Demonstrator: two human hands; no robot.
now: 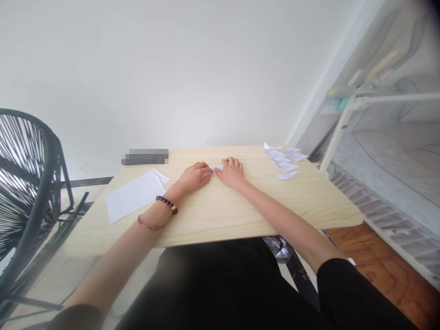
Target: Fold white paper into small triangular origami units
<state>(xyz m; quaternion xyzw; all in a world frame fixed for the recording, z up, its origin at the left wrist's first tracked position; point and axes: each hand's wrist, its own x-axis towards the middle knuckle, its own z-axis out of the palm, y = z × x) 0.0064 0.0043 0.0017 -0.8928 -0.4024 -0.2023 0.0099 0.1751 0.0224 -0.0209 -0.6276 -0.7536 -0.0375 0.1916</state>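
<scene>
A small folded piece of white paper (217,167) lies on the wooden table, partly covered by my fingers. My left hand (194,177) holds its left end, fingers curled and pressed down. On the other end my right hand (234,172) presses with bent fingers, its thumb against the paper. The paper's full shape is hidden. To the left of my left hand lies a stack of white paper sheets (134,196). Several folded white paper pieces (282,161) with pointed ends sit in rows to the right of my right hand.
The light wooden table (206,215) stands against a white wall. A dark pixelated object (146,157) is at its back left edge. A black woven chair (30,183) is at the left, and a white metal frame (338,133) at the right.
</scene>
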